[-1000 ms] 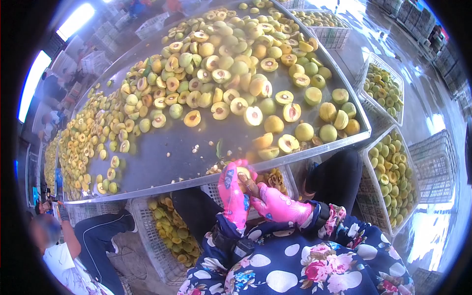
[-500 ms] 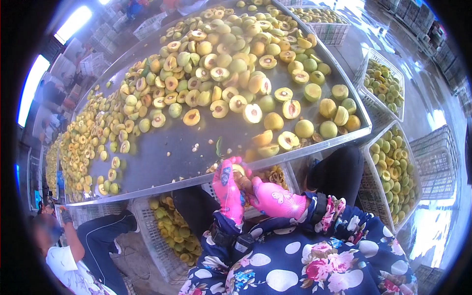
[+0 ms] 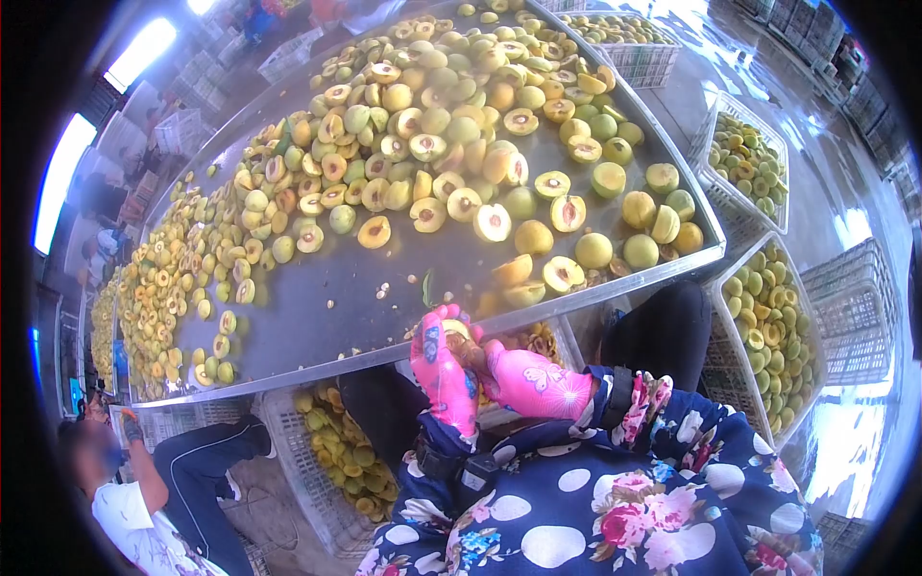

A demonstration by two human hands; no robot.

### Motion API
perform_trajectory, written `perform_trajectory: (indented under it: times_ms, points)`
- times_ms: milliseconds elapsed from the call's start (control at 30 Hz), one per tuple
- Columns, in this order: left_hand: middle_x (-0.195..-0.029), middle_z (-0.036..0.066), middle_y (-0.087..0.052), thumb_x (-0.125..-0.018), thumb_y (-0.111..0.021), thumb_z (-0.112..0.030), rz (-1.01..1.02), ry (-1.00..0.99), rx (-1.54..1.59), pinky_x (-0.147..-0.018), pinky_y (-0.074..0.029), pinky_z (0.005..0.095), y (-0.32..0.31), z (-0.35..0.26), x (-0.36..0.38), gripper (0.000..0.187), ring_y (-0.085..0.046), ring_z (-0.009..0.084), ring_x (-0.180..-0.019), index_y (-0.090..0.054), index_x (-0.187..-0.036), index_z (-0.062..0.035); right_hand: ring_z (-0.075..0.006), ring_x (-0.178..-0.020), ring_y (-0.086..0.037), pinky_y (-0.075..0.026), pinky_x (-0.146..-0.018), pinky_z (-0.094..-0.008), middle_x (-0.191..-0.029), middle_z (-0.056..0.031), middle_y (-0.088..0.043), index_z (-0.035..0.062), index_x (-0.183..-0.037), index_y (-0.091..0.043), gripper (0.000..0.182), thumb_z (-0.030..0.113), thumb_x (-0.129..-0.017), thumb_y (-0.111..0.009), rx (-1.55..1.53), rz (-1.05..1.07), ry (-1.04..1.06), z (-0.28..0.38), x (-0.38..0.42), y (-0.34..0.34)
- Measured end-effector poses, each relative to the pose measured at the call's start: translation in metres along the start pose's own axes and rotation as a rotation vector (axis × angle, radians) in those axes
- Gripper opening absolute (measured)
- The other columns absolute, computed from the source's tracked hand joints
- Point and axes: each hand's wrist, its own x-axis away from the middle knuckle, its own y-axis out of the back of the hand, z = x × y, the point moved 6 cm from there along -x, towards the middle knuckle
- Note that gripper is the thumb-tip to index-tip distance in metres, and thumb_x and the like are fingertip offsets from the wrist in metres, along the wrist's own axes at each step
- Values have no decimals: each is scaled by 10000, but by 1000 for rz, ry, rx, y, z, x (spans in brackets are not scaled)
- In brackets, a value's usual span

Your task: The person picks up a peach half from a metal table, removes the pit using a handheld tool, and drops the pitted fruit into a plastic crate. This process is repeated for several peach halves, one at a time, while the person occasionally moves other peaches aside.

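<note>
In a pink patterned glove, my left hand (image 3: 444, 370) is closed around a pale yellow-green peach half (image 3: 455, 328) at the table's near edge. My right hand (image 3: 528, 374), also gloved in pink with brown-stained fingertips, presses against that peach from the right. Its fingers are curled, and anything inside them is hidden. Heaped over the metal table (image 3: 336, 278) beyond my hands are many cut peaches (image 3: 423, 125), some showing reddish pit hollows. Small pit bits and a green leaf (image 3: 427, 286) lie just past my left fingers.
Below my hands a crate (image 3: 543, 338) holds peach pieces, and another crate (image 3: 279, 432) stands left of my knee. Filled crates (image 3: 768, 336) line the right side of the table. A co-worker (image 3: 144, 499) sits at the lower left. The table's metal rim (image 3: 615, 291) runs close before me.
Both hands have shifted very slightly left, still together on the peach. The co-worker's head and arm at the lower left have moved a little.
</note>
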Motion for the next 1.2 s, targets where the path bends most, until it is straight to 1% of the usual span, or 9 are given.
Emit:
perform_trajectory:
  times_ms: [267, 467, 600, 700, 800, 900, 1067, 1133, 1200]
  points:
    - [-932, 87, -607, -897, -545, -230, 0, -47, -36, -659, -541, 321, -1, -4, -2, 223, -594, 190, -802, -586, -972, -24, -339, -645, -630, -480, -542, -403, -758, -219, -607, -60, -1017, -445, 334, 197, -835, -555, -541, 34, -163, 21, -1, 32]
    - [-940, 90, -599, -907, -538, -252, 82, -51, -83, -650, -535, 326, 3, -3, -9, 234, -587, 197, -807, -568, -982, -32, -358, -653, -623, -483, -574, -412, -763, -208, -609, -55, -1022, -449, 317, 187, -837, -536, -279, 50, -117, 20, -6, 26]
    - [-957, 89, -597, -911, -530, -254, -12, -5, -81, -658, -535, 320, 4, -5, -7, 236, -586, 195, -809, -562, -998, -38, -174, -589, -566, -437, -528, -324, -697, -78, -536, 19, -985, -502, 185, 129, -840, -537, -636, 163, -367, 36, 0, 48]
    - [-980, 91, -597, -911, -527, -254, -25, -13, -32, -705, -532, 335, 6, -4, -6, 250, -588, 202, -843, -558, -1020, -32, -164, -536, -543, -438, -492, -315, -689, -66, -548, 8, -989, -493, 182, 115, -846, -522, -490, -85, -121, 25, -7, 28]
    - [-998, 97, -600, -915, -509, -257, -16, 32, 66, -754, -525, 358, 0, -7, -4, 278, -593, 220, -884, -553, -1053, -19, -332, -659, -621, -475, -574, -390, -734, -194, -599, -29, -993, -469, 259, 154, -825, -544, -313, -81, 0, 32, -9, 42]
    - [-1053, 108, -585, -937, -455, -295, 123, 105, 134, -792, -512, 374, -8, -12, -1, 340, -585, 235, -915, -511, -1127, -18, -328, -631, -612, -473, -561, -386, -692, -171, -589, -23, -990, -476, 264, 163, -821, -559, -751, 274, -420, 34, 1, 60]
    - [-1079, 150, -573, -950, -401, -356, 105, 280, 186, -840, -488, 406, 6, -12, -9, 410, -561, 250, -967, -505, -1163, -23, -94, -613, -556, -446, -535, -257, -725, -49, -577, 7, -986, -512, 238, 175, -839, -595, -388, -205, -144, 41, 16, 81]
    - [-1102, 166, -567, -951, -383, -379, 276, 411, 230, -836, -493, 409, 7, -15, -6, 445, -565, 275, -985, -499, -1173, -12, -304, -719, -584, -464, -595, -354, -759, -177, -585, -2, -979, -504, 257, 182, -826, -598, -520, -294, -190, 31, 14, 90]
    - [-1153, 181, -551, -950, -335, -447, 323, 547, 245, -829, -500, 420, -3, -15, 8, 528, -571, 317, -1009, -474, -1217, -13, -310, -757, -616, -478, -626, -369, -813, -189, -608, -9, -1010, -508, 303, 198, -820, -621, -610, -297, -212, 19, 12, 97]
